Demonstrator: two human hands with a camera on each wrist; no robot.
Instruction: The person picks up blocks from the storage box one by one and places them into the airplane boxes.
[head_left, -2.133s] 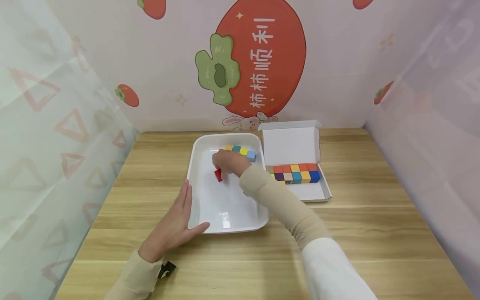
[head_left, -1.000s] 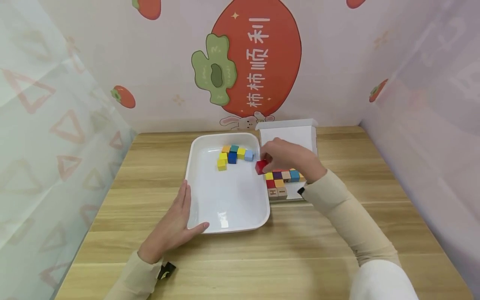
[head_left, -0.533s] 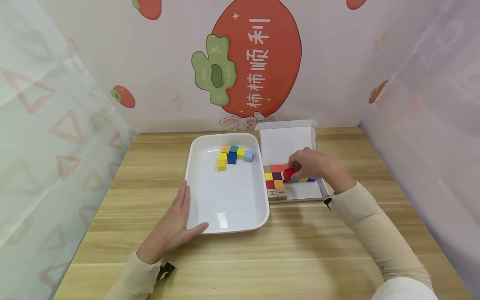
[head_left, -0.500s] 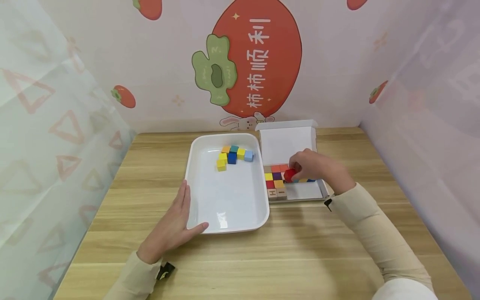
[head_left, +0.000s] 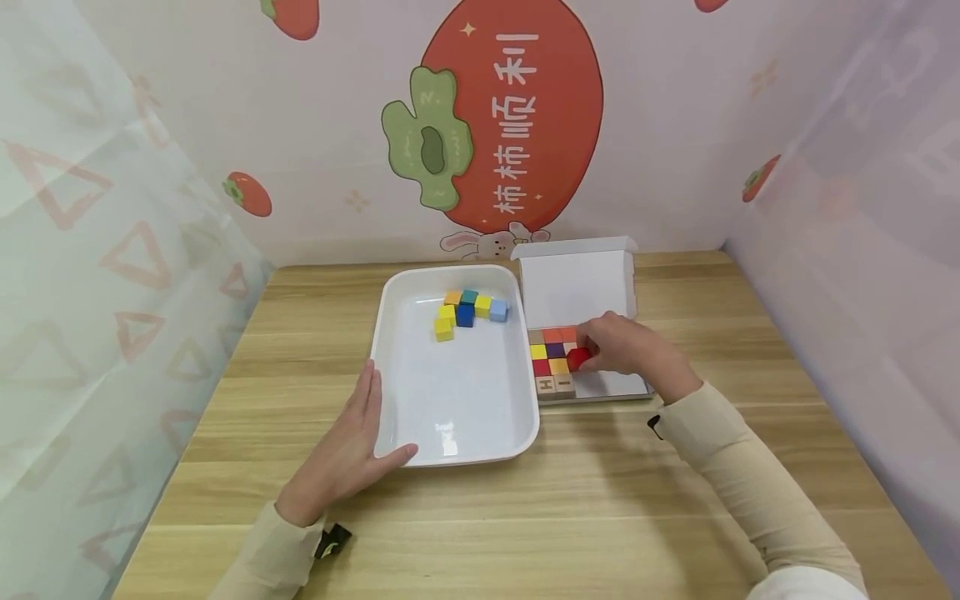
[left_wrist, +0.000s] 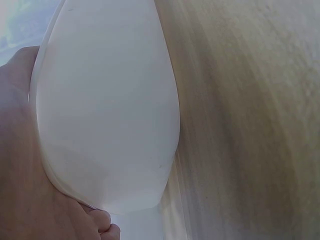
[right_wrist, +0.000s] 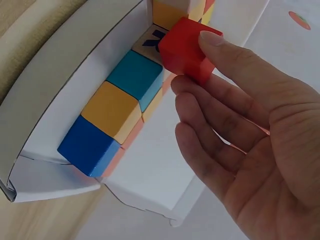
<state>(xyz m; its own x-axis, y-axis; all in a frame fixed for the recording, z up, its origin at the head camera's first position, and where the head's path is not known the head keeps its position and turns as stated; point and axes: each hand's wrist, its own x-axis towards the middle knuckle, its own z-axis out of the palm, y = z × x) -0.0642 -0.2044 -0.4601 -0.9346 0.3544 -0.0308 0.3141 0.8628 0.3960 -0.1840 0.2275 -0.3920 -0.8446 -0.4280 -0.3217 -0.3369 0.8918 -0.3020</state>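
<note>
My right hand [head_left: 626,348] pinches a red cube block [right_wrist: 187,47] between thumb and fingers, over the open white cardboard box [head_left: 615,385]. Rows of coloured blocks fill part of that box. In the right wrist view a teal block [right_wrist: 135,74], an orange block [right_wrist: 111,111] and a blue block [right_wrist: 89,145] stand in a row beside the red one. My left hand [head_left: 337,454] rests with straight fingers against the near left corner of the white tray [head_left: 382,333]. In the left wrist view that hand [left_wrist: 30,165] touches the tray's outer wall [left_wrist: 107,100].
Several loose blocks, among them a dark blue block [head_left: 465,315] and a light blue block [head_left: 498,310], sit at the tray's far end. The box's raised lid [head_left: 576,287] stands behind its blocks. Everything is on a wooden table [head_left: 465,533] enclosed by printed curtains.
My right hand has picked the red block from the tray and carried it right to the box. It has since lowered slightly toward the block rows. The left hand stays at the tray.
</note>
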